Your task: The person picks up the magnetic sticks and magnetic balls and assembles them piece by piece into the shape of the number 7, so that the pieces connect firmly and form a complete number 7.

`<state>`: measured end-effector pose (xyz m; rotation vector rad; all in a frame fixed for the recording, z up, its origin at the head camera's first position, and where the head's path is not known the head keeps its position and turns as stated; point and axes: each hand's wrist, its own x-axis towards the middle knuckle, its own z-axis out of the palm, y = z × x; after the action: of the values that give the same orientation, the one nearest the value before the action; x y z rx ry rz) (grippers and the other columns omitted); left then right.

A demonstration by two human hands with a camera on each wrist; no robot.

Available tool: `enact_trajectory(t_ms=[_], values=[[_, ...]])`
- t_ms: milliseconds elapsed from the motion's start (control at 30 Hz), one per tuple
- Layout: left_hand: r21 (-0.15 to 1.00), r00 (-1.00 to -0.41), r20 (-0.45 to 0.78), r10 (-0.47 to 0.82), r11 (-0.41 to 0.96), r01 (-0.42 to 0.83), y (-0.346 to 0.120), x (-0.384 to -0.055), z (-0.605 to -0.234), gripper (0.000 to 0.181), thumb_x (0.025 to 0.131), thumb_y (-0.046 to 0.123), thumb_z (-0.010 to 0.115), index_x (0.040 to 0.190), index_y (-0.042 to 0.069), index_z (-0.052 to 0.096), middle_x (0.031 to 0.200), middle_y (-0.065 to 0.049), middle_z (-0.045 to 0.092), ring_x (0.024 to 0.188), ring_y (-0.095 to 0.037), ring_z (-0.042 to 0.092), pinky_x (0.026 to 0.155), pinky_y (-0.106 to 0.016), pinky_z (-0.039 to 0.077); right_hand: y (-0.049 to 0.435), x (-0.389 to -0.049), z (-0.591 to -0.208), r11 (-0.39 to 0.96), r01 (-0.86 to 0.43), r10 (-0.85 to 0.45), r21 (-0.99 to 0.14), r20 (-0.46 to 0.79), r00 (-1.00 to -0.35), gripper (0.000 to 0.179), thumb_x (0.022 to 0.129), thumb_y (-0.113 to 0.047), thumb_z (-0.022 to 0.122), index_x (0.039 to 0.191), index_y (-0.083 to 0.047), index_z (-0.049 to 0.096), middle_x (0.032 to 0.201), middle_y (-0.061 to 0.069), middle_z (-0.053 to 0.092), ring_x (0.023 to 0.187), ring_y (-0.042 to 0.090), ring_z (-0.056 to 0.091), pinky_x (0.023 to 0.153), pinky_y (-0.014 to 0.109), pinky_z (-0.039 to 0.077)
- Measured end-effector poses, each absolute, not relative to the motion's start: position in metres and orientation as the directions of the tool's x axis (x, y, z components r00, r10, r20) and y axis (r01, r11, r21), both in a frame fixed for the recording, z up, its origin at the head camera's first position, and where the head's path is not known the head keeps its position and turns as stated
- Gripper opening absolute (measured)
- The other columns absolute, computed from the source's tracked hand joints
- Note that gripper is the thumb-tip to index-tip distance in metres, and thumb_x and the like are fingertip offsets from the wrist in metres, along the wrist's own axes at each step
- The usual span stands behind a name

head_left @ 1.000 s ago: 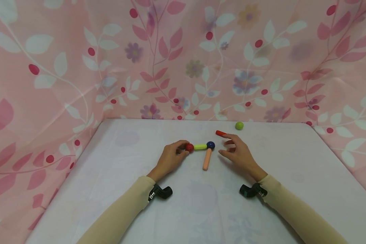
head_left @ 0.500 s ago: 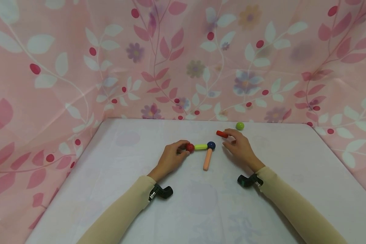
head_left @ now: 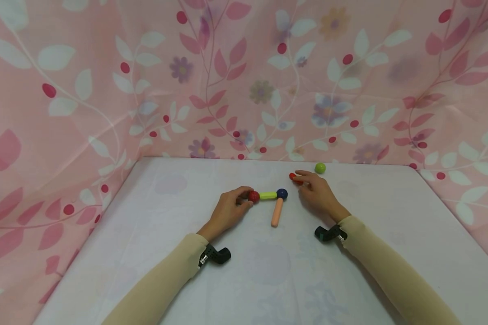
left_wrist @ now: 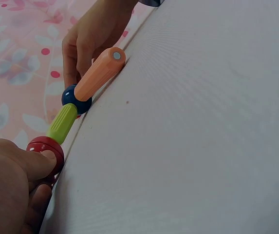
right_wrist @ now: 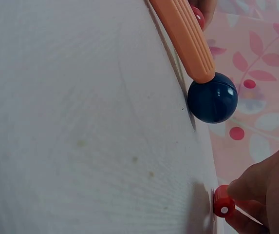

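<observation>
My left hand [head_left: 227, 210] grips a red ball [head_left: 254, 197] between thumb and fingers. A short lime-green magnetic rod [head_left: 268, 196] runs from that ball to a dark blue ball [head_left: 282, 193]. An orange rod [head_left: 277, 212] joins the blue ball and points toward me; its free end shows a round silvery disc in the left wrist view. Beyond the blue ball, my right hand [head_left: 319, 192] pinches a short red magnetic rod [right_wrist: 224, 201], thumb on one side and fingers on the other. The fingers partly cover this rod in the head view.
A light green ball [head_left: 320, 168] lies near the far edge of the white-covered table [head_left: 179, 289], just past my right hand. Behind the table hangs a pink floral cloth [head_left: 236, 81]. Each wrist carries a small black camera.
My right hand has moved forward and slightly left, and its fingers have closed on the red rod. The left hand and the joined pieces have stayed in place.
</observation>
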<state>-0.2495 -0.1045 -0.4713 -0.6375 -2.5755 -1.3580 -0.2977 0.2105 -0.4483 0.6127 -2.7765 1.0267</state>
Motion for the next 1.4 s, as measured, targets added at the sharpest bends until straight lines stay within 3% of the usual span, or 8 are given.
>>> enact_trajectory(t_ms=[233,367,567,667,900,1400], values=[[0.748,-0.899,0.326,0.293,0.502,0.435,-0.105,-0.250,-0.473,0.036,0.097,0.011,0.077,0.131,0.012,0.069,0.120,-0.003,0.073,0.098,-0.013,0.069,0.091,-0.033,0.056,0.210,-0.299,-0.447,0.694,-0.440,-0.335,-0.570,0.285,-0.898,0.034,0.092,0.002,0.067,0.125,0.009,0.070,0.142,0.022,0.058,0.112,0.036,0.063,0.087,0.050,0.056],[0.748,-0.900,0.323,0.294,0.503,0.433,-0.105,-0.249,-0.472,0.035,0.097,0.012,0.076,0.131,0.012,0.069,0.119,-0.002,0.072,0.097,-0.013,0.069,0.090,-0.033,0.056,0.211,-0.300,-0.449,0.690,-0.429,-0.308,-0.583,0.300,-0.903,0.036,0.089,0.002,0.075,0.124,0.007,0.069,0.138,0.025,0.057,0.101,0.034,0.066,0.085,0.050,0.057],[0.744,-0.898,0.325,0.297,0.506,0.437,-0.104,-0.250,-0.472,0.035,0.097,0.011,0.076,0.131,0.013,0.069,0.119,-0.002,0.072,0.097,-0.013,0.069,0.090,-0.033,0.056,0.215,-0.300,-0.451,0.704,-0.333,-0.242,-0.627,0.229,-0.943,0.057,0.094,-0.008,0.076,0.145,0.003,0.053,0.129,0.023,0.060,0.103,0.037,0.064,0.090,0.053,0.055],[0.746,-0.899,0.322,0.296,0.506,0.434,-0.105,-0.250,-0.472,0.035,0.097,0.011,0.076,0.131,0.013,0.069,0.119,-0.002,0.073,0.097,-0.012,0.068,0.090,-0.031,0.055,0.215,-0.299,-0.450,0.703,-0.312,-0.237,-0.639,0.203,-0.950,0.060,0.096,-0.012,0.076,0.148,0.002,0.050,0.125,0.023,0.062,0.104,0.037,0.063,0.091,0.053,0.054],[0.748,-0.903,0.312,0.294,0.511,0.424,-0.105,-0.250,-0.471,0.035,0.097,0.011,0.077,0.131,0.013,0.069,0.119,-0.002,0.073,0.096,-0.012,0.068,0.090,-0.031,0.055,0.214,-0.304,-0.449,0.705,-0.326,-0.255,-0.629,0.205,-0.945,0.054,0.097,-0.012,0.075,0.145,0.003,0.054,0.121,0.022,0.063,0.105,0.039,0.063,0.092,0.054,0.053],[0.741,-0.896,0.332,0.296,0.506,0.442,-0.104,-0.249,-0.472,0.036,0.096,0.010,0.077,0.131,0.011,0.069,0.119,-0.004,0.073,0.097,-0.014,0.068,0.090,-0.034,0.055,0.217,-0.308,-0.452,0.691,-0.234,-0.192,-0.684,0.139,-0.972,0.053,0.091,-0.019,0.083,0.135,0.000,0.061,0.118,0.018,0.063,0.108,0.036,0.058,0.096,0.051,0.050]])
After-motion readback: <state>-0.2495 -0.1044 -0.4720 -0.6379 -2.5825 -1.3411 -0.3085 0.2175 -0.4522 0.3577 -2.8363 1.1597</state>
